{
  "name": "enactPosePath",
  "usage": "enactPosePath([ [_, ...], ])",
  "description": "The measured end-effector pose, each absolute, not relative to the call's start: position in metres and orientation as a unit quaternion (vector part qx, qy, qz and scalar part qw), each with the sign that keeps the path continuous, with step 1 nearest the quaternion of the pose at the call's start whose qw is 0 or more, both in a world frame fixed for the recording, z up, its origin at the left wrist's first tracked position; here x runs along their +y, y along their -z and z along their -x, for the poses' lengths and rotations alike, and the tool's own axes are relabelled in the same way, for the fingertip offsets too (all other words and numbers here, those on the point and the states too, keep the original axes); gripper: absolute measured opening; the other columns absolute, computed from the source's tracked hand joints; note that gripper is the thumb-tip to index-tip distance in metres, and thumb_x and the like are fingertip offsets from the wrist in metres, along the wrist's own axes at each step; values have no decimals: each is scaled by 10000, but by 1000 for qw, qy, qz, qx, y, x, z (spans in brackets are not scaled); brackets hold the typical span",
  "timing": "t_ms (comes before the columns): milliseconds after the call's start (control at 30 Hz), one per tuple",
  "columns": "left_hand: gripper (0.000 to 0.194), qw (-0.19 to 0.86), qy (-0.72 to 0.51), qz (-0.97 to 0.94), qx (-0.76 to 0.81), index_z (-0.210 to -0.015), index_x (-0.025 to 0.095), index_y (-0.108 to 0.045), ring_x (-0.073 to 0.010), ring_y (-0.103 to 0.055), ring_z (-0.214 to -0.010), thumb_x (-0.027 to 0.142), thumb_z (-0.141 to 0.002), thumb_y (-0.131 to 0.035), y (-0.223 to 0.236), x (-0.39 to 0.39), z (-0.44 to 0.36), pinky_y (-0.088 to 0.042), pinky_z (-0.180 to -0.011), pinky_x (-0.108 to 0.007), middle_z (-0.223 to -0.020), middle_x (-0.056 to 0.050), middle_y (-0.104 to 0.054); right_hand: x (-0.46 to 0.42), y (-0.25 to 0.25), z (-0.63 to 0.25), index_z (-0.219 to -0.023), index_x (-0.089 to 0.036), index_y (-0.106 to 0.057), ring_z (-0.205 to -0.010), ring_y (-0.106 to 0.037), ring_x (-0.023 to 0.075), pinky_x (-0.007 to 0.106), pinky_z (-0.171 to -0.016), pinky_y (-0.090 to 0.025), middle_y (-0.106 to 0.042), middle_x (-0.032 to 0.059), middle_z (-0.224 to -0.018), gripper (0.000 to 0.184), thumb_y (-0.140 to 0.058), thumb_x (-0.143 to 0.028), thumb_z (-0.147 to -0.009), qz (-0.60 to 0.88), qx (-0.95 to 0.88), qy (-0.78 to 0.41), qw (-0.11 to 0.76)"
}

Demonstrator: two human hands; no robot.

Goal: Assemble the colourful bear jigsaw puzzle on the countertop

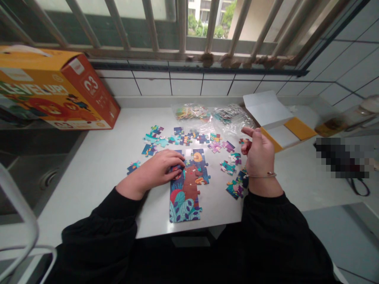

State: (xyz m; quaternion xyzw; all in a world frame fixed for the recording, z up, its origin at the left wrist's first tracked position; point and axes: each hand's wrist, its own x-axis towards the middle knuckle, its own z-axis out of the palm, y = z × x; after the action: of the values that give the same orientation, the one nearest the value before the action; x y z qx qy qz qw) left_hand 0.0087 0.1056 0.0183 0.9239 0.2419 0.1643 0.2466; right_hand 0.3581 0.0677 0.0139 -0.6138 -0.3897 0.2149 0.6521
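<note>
White counter [97, 165]: one joined puzzle strip [187, 189], two hands, two bags.

Both arms are covered in long black sleeves of a soft, matte fabric, loose and bunched in folds near the cuffs, which end at the wrists. The same black cloth runs across the body at the bottom of the view. The bare left hand [161, 169] wears nothing. The bare right hand [259, 154] has a thin metal bangle [262, 175], pale and shiny, sitting just above the cuff.
</note>
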Motion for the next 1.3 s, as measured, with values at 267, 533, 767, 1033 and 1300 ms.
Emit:
enactPosePath([
  [267,162,253,-167,-921,246,-1119,253,-805,-289,-714,-1234,282,-1029,-673,-18,105,-8,-567,-1107,-522,-1307,-118,-779,59,-17,-350,-1134,-221,-862,-574,-594,160,297,-595,-473,-722,13,-723,475,-594,-606,-1052,670,-516,-166,508],
  [533,144,251,-173,-920,246,-1071,256,-794,-272,-726,-1198,277,-1044,-654,-17,105,-8,-577,-1072,-506,-1306,-101,-785,88,-6,-314,-1145,-191,-803,-1110,-748,305,451,-1039,-578,-808,148,-1197,233,-735,-337,-976,638,-676,-68,361],
  [767,126,244,-177,-921,246,-1034,246,-794,-283,-732,-1203,269,-1030,-669,-15,104,-8,-577,-1076,-527,-1300,-104,-794,111,5,-287,-1536,-155,-566,-1238,-721,395,505,-999,-596,-709,241,-1419,682,-799,-435,-959,694,-684,-50,219],
  [1033,181,256,-191,-914,248,-992,235,-784,-286,-747,-1158,289,-1058,-625,-13,104,-10,-599,-1039,-536,-1245,-122,-802,116,7,-295,-1428,-213,-621,-1143,-758,348,462,-958,-605,-794,147,-1298,476,-728,-318,-977,676,-698,-63,228],
  [1300,201,242,-189,-919,247,-993,228,-768,-280,-751,-1166,309,-1077,-605,-8,105,-9,-605,-1025,-515,-1282,-120,-800,115,5,-302,-1488,-210,-626,-1284,-731,358,486,-1060,-589,-745,156,-1458,511,-708,-267,-987,654,-720,-77,220],
])
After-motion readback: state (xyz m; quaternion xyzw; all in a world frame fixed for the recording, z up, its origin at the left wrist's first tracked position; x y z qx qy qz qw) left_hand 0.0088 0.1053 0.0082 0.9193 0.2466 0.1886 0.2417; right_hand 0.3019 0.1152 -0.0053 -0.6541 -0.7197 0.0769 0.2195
